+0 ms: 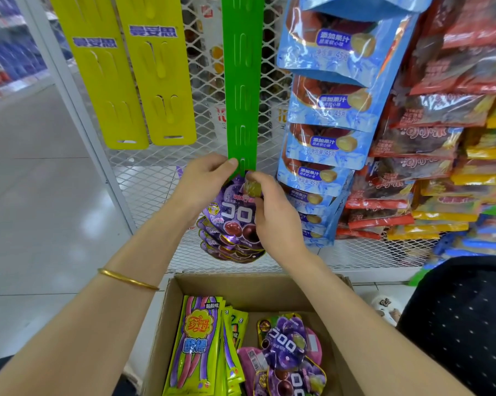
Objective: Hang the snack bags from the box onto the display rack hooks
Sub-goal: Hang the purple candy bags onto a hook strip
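Observation:
A green hanging strip (242, 81) with hook tabs runs down the wire mesh rack. My left hand (205, 181) pinches the strip's lower end. My right hand (272, 207) pinches the top of a purple grape gummy bag (235, 212) right at the strip's lowest free tab. Several more purple bags (226, 244) hang stacked below it. The open cardboard box (178, 287) sits under my arms, holding more purple gummy bags (286, 341) and yellow-green sour stick bags (195, 344).
Two yellow strips (138, 81) hang bare at the left. Blue snack bags (332, 110) fill the strip at the right, with red and yellow bags (446, 138) beyond. A dark dotted garment (464, 315) lies at the lower right. Tiled floor lies left.

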Tool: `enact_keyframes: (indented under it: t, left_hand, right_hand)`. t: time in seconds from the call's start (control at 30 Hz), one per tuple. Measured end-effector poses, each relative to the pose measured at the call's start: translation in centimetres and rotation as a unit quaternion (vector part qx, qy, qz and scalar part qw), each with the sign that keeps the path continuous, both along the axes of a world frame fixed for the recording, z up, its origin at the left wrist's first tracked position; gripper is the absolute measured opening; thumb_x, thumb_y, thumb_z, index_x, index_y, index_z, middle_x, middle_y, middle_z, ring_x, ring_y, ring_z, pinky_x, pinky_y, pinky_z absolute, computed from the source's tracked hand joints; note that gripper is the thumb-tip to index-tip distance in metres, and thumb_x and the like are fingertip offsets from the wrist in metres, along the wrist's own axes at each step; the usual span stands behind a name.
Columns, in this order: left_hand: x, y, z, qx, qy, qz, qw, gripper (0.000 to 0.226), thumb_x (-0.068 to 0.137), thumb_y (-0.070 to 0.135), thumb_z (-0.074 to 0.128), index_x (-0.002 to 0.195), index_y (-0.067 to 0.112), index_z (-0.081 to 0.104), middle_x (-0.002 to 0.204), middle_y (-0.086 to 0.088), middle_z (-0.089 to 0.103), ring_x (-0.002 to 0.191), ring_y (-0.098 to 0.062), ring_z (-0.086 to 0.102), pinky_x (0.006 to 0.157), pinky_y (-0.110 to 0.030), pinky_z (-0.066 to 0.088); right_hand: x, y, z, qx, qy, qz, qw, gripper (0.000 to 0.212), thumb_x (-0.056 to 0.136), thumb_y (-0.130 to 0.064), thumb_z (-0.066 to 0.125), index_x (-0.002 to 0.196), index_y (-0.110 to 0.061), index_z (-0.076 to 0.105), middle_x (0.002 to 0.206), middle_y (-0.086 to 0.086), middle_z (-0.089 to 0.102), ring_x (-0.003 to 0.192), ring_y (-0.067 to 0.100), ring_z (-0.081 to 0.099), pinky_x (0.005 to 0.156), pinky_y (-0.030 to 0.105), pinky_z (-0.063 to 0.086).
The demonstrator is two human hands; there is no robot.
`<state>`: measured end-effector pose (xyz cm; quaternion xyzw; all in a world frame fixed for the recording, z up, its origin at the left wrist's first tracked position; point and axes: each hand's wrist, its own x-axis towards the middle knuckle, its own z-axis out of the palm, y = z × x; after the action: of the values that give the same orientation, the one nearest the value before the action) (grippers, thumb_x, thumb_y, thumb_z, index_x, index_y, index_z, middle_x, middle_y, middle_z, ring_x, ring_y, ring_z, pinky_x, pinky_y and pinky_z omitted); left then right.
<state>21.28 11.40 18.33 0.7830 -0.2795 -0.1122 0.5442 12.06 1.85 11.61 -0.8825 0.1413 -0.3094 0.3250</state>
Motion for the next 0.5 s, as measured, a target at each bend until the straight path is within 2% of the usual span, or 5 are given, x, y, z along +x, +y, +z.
enact_keyframes:
  t: [0.07,0.13,0.23,0.37,0.5]
  left_hand:
    - [-0.1,0.3,-0.4,0.004,-0.021,-0.010,1.000,0.014,0.092,0.012,0.054,0.091,0.013,0.067,0.087,-0.002,0.067,0.079,-0.012,0.060,0.079,-0.028,0.045]
    - [-0.4,0.5,-0.5,0.006,-0.052,-0.019,0.998,0.021,0.089,0.002,0.054,0.095,0.018,0.065,0.083,0.012,0.063,0.076,0.001,0.057,0.075,-0.014,0.044]
    - [-0.7,1.1,-1.2,0.021,-0.097,-0.021,0.995,0.032,0.088,0.000,0.055,0.115,0.014,0.061,0.090,0.018,0.058,0.083,0.007,0.054,0.077,-0.002,0.039]
    - [-1.7,3.1,-3.9,0.019,-0.165,0.052,0.985,0.048,0.085,0.005,0.060,0.130,0.017,0.049,0.121,0.002,0.051,0.117,-0.013,0.049,0.102,-0.033,0.040]
    - [-4.8,4.5,-7.5,0.040,-0.152,0.021,0.987,0.037,0.083,0.003,0.060,0.115,0.020,0.053,0.112,0.004,0.053,0.103,-0.012,0.054,0.089,-0.029,0.046]
  right_hand:
    - [-0.1,0.0,-0.4,-0.016,-0.011,0.012,1.000,0.062,0.083,0.007,0.046,0.136,-0.025,0.037,0.129,0.003,0.046,0.109,0.027,0.053,0.076,0.048,0.050]
    - [-0.5,0.0,-0.9,-0.050,-0.026,0.023,0.998,0.068,0.079,0.012,0.048,0.137,-0.021,0.037,0.129,0.009,0.042,0.105,0.034,0.054,0.072,0.050,0.051]
    - [-2.0,0.1,-2.9,-0.118,-0.037,0.004,0.992,0.074,0.074,0.018,0.052,0.137,-0.018,0.039,0.137,0.013,0.037,0.122,0.033,0.044,0.087,0.045,0.051]
    - [-5.7,-0.1,-7.0,-0.142,-0.017,-0.065,0.988,0.073,0.068,0.021,0.057,0.129,-0.015,0.041,0.139,0.017,0.036,0.125,0.035,0.044,0.090,0.040,0.048]
    - [-9.1,-1.6,-13.9,-0.087,0.129,-0.032,0.987,0.057,0.072,0.015,0.052,0.123,-0.010,0.050,0.126,0.014,0.048,0.110,0.033,0.053,0.077,0.044,0.053]
